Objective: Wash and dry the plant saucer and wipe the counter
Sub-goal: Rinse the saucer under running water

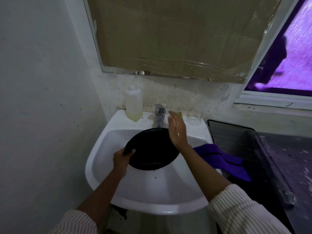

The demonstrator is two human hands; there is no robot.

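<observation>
A round black plant saucer [152, 149] is held tilted over the white sink basin [152, 191], its far rim under the chrome tap [159, 115]. My left hand [121, 159] grips the saucer's near left rim. My right hand [177, 130] is raised beside the saucer's right edge, just right of the tap, fingers straight and together, holding nothing. A purple cloth [222, 161] lies draped over the sink's right edge onto the dark counter [270, 157].
A translucent soap bottle [133, 103] stands on the sink's back left ledge. A clear glass [194, 118] stands at the back right, with a small yellow object [180, 113] beside my right hand. A white wall is close on the left. A covered mirror hangs above.
</observation>
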